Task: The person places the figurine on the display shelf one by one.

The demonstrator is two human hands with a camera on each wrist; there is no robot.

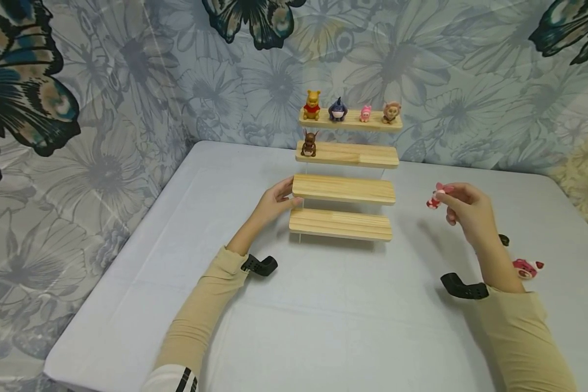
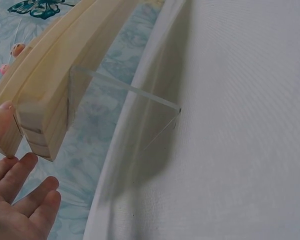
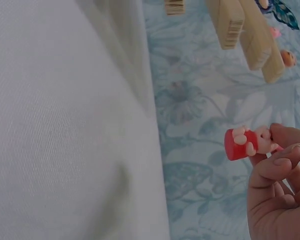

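A tiered wooden display shelf (image 1: 344, 188) stands on the table. My left hand (image 1: 276, 202) holds its left end at the second board from the bottom, thumb and fingers on either side of the wood; in the left wrist view some fingers (image 2: 42, 200) extend past the board. Right of the shelf, in the air, my right hand (image 1: 472, 212) pinches a small pink-and-red figurine (image 1: 434, 200) between thumb and fingers. In the right wrist view the figurine (image 3: 242, 143) lies sideways, its red base facing left.
A yellow bear figurine (image 1: 312, 105), a blue donkey figurine (image 1: 338, 110), a pink piglet figurine (image 1: 365, 114) and a lion figurine (image 1: 391, 112) stand on the top board. One brown figurine (image 1: 309, 144) is on the board below. Near my right wrist lies a pink-and-white figurine (image 1: 525, 268), beside a partly hidden dark object (image 1: 504, 240).
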